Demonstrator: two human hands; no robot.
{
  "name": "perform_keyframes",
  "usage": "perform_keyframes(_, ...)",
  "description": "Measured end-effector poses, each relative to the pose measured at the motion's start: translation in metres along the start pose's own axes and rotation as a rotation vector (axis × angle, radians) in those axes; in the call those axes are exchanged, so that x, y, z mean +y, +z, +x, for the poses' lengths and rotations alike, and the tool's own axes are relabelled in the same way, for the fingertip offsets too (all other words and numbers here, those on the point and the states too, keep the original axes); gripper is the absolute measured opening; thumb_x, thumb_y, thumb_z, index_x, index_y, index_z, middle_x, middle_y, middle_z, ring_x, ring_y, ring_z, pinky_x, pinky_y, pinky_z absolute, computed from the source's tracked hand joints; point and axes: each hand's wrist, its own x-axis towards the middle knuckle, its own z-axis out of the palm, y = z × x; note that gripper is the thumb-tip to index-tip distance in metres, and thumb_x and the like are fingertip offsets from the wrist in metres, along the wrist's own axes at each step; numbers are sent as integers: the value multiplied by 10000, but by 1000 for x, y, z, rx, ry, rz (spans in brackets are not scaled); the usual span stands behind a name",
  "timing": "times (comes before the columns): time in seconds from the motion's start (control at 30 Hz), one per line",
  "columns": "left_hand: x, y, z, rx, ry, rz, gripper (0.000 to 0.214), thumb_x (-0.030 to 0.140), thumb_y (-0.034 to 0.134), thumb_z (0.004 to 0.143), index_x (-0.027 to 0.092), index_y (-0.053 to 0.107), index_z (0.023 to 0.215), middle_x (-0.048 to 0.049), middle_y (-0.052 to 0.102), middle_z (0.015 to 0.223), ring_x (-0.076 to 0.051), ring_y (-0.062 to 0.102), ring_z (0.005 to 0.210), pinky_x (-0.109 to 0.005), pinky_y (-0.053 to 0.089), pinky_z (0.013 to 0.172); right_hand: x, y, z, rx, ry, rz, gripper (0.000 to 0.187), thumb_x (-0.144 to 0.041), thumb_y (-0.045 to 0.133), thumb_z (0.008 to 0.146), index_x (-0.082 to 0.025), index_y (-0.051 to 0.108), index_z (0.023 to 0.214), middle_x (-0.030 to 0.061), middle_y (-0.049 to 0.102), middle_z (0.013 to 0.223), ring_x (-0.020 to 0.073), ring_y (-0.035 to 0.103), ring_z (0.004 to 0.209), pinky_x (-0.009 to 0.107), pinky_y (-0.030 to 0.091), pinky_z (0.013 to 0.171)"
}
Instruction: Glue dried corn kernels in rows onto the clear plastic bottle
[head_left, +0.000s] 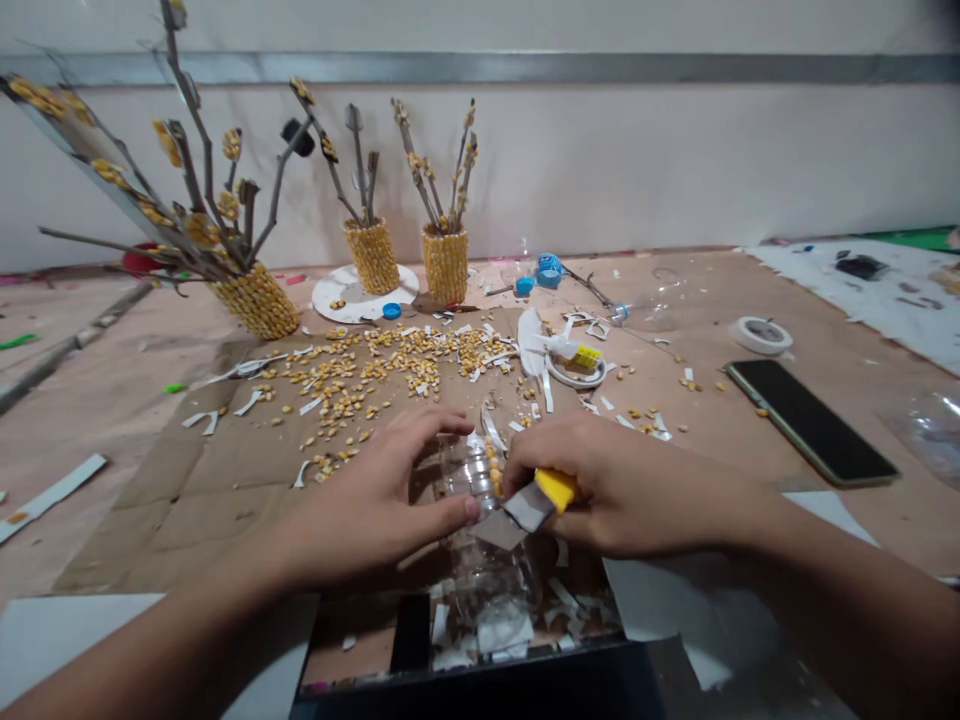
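Clear plastic bottle (pixel 480 480) lies at the near edge of the cardboard (pixel 187 490), left hand (pixel 375 505) closed around it. Right hand (pixel 637 490) grips a yellow knife (pixel 553 490), blade against the bottle: cutting appears underway, requiring fingers kept clear.

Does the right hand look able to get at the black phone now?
Probably yes: only bare table lies between the right hand and the phone, though that hand grips a yellow cutter.
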Motion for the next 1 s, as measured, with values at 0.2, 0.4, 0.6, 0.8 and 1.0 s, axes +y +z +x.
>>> perform_keyframes(0.2, 5, 0, 3, -7, 38, 44, 531, 478, 784, 901, 291, 659, 1382, -106, 635, 1493, -349, 574, 1436, -596, 440, 1265, -2, -2, 1, 2, 24, 26, 213, -54, 716, 748, -171, 740, 925, 51, 749, 899, 192, 652, 814, 266, 409, 686)
perform_keyframes(0.4, 2, 1, 2, 5, 70, 51, 525, 398, 794, 896, 288, 651, 1389, -101, 642, 1475, -333, 602, 1406, -573, 468, 1249, 0, -1, 3, 69, 27, 112, 235, -17, 715, 744, -186, 698, 907, -10, 694, 834, 147, 605, 772, 236, 400, 687)
perform_keyframes(0.6, 2, 2, 1, 18, 65, 16, 560, 423, 831, 872, 296, 659, 1389, -104, 651, 1467, -350, 622, 1383, -591, 492, 1223, 3, 1, 4, 96, 20, 193, 300, 21, 706, 727, -199, 642, 920, -40, 662, 819, 119, 571, 713, 216, 386, 641)
perform_keyframes(0.8, 4, 2, 3, 44, 51, -14, 558, 416, 859, 840, 288, 686, 1356, -120, 667, 1452, -364, 620, 1385, -611, 480, 1227, 3, 4, 6, 138, 32, 177, 240, -37, 750, 789, -202, 610, 892, -48, 629, 783, 109, 527, 671, 221, 373, 640)
perform_keyframes(1.0, 4, 1, 1, 23, 30, -76, 531, 408, 838, 866, 291, 679, 1359, -114, 676, 1422, -353, 636, 1372, -596, 495, 1219, 13, -12, 0, 175, 21, 143, 82, -193, 735, 892, -205, 653, 899, -34, 641, 774, 119, 541, 684, 243, 369, 636)
